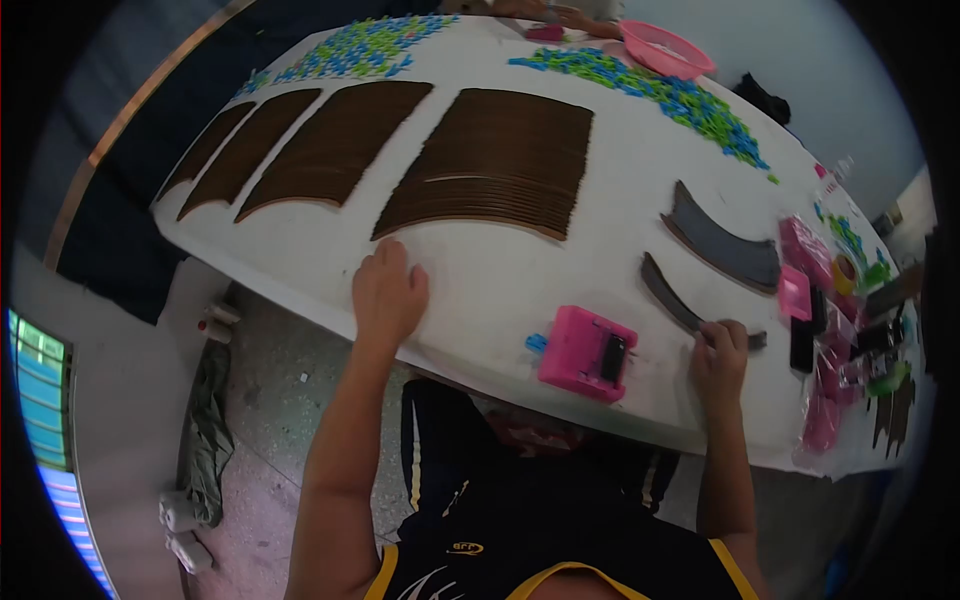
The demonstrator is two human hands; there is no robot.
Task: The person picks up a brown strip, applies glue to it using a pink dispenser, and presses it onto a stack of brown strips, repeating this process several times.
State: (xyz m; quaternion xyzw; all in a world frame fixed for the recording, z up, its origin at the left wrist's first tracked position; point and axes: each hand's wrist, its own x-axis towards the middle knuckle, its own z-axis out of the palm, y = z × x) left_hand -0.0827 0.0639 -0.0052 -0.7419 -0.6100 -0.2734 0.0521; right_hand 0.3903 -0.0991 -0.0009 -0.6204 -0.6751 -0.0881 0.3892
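Observation:
My left hand point(390, 295) rests on the white table just below the near left corner of a wide group of brown curved strips point(490, 150). Its fingers are loosely bent, the thumb stands apart, and nothing shows in it. With bent fingers, my right hand point(720, 365) grips a narrow, dark curved strip point(668, 292) near its right end. Beyond that strip lies a broader bundle of dark curved strips point(720, 240). Between my hands, nearer to the right one, sits a pink box-like device point(585, 352) with a black insert and a blue knob on its left side.
More rows of brown strips point(335, 145) lie at the left. Blue and green small pieces point(665, 95) are spread along the far side near a pink basin point(665, 50). Pink packages, tape and black items crowd the right edge. Another person's hands point(570, 18) show at the far edge.

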